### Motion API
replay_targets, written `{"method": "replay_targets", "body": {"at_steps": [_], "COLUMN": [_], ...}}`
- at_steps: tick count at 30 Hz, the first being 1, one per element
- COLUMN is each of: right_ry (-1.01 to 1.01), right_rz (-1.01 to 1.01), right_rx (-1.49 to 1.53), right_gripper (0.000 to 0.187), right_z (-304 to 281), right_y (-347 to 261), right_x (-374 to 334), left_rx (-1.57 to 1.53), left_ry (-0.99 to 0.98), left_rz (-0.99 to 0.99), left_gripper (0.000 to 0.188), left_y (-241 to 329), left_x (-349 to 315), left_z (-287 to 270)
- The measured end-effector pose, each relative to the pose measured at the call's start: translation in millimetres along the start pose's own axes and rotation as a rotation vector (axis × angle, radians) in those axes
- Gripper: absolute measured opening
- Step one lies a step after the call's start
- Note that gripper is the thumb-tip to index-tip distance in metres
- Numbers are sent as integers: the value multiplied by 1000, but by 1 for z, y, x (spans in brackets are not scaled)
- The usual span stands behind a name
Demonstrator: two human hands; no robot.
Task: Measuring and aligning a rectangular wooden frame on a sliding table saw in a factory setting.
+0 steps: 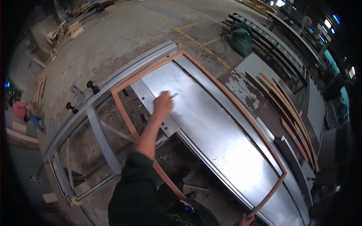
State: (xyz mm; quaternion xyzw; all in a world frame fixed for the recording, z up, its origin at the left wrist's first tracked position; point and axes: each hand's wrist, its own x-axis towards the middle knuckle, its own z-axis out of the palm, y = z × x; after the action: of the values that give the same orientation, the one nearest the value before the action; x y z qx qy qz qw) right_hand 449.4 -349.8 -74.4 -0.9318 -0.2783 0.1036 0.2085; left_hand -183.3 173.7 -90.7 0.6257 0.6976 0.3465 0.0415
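Observation:
My left hand is closed above the left part of a shiny metal table. A short dark thin shape shows beside its fingers; I cannot make out what it is. At the bottom edge my right hand is closed on the near end of a reddish-brown wooden frame. This large, thin-railed rectangle lies across the table and reaches past it to the left. Its left rail passes under my left forearm. Only part of my right hand shows.
Left of the table stands a grey metal framework with black knobs. Long wooden strips lie on a worn board at the right. Behind them are a green sack and metal racks. Another person is far left.

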Motion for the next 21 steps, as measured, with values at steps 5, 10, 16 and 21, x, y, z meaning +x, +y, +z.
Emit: {"method": "replay_targets", "body": {"at_steps": [5,10,16,21], "right_ry": [-237,-128,-138,-354], "right_rz": [134,-69,-103,-24], "right_rx": [308,324,463,574], "right_gripper": [42,25,27,31], "right_z": [4,-2,-61,-95], "right_y": [47,70,135,175], "right_x": [12,4,-23,-19], "left_rx": [258,-537,-667,-699], "left_ry": [192,-64,182,399], "left_rz": [-626,-992,-959,-788], "left_gripper": [51,43,30,20], "left_y": [-30,-11,54,105], "left_x": [-148,-242,-302,-389], "left_z": [-124,-110,-138,-251]}}
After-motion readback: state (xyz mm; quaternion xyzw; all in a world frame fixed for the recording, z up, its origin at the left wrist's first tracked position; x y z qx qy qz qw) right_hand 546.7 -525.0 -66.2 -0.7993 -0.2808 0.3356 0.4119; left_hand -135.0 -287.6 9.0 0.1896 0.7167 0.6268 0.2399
